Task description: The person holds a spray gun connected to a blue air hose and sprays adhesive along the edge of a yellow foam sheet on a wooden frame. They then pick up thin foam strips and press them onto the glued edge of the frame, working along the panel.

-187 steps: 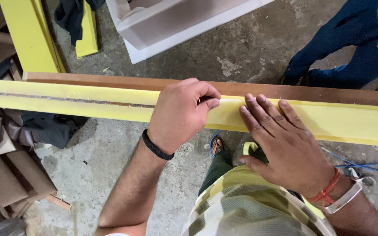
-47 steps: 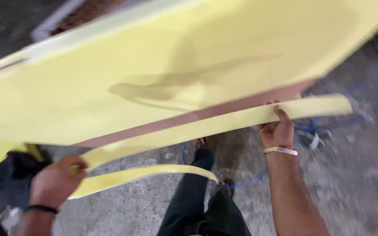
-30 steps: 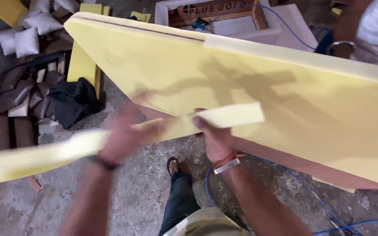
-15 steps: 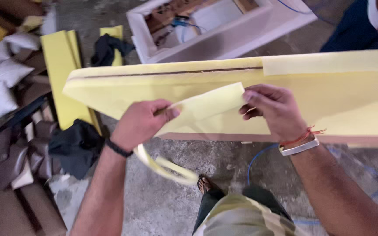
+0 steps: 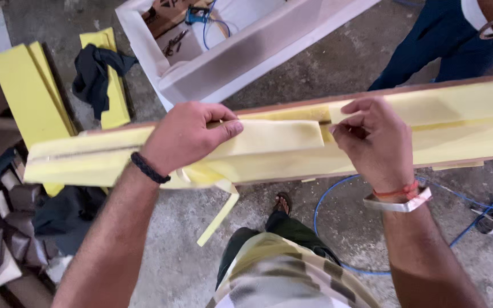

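Left hand: the left hand lay knuckles-up on the foam strip, fingers curled over its upper edge and thumb stretched along its face, pressing the strip flat against the board.
Right hand: the right hand pinched the strip's free end between thumb and bent fingers, just beside the strip's squared-off tip.
Foam strip: pale yellow, thin, spanning the gap between the two grips; below the left grip a loose tail of it hung down and curled toward the floor.
Foam board: a long yellow foam board with a brown wooden backing ran directly under both hands and beyond each grip to either side.
Wristwear: a dark braided band sat behind the left grip; a red thread and a metal bracelet sat behind the right.
Floor, beyond the left grip: yellow foam slabs with a dark cloth draped over one.
Floor, beyond the grips: a white upholstered frame.
Floor, below the right grip: a blue cable looped over concrete.
Other person: a leg in blue trousers stood beyond the right grip, well apart.
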